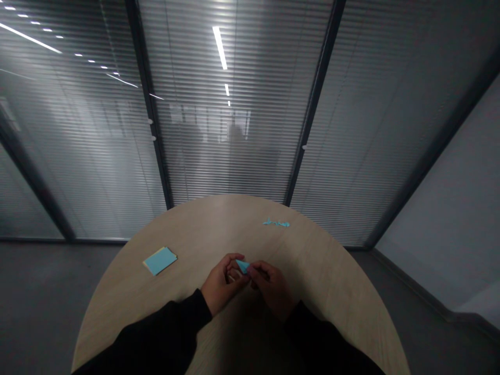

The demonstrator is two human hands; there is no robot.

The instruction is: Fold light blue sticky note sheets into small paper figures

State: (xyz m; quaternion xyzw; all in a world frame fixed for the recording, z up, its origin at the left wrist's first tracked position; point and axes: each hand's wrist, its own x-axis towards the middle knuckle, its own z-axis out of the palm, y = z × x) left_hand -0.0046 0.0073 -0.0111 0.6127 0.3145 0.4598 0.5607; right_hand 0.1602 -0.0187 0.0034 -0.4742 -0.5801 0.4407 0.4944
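Note:
A small piece of folded blue paper (pixel 242 266), pointed at its upper left, is held between my two hands above the table. My left hand (pixel 222 284) curls round its left side, with the fingers behind and the thumb reaching toward the lower edge. At the right end, my right hand (pixel 272 288) pinches the paper between thumb and fingers. The fingertips of both hands nearly meet at the paper, and part of it is hidden behind them.
A stack of blue paper sheets (pixel 160 261) with a yellow edge lies on the round wooden table (pixel 219 219) at left. Toward the far right is a row of small blue paper pieces (pixel 276 223). Glass panels with blinds (pixel 234 172) stand behind the table.

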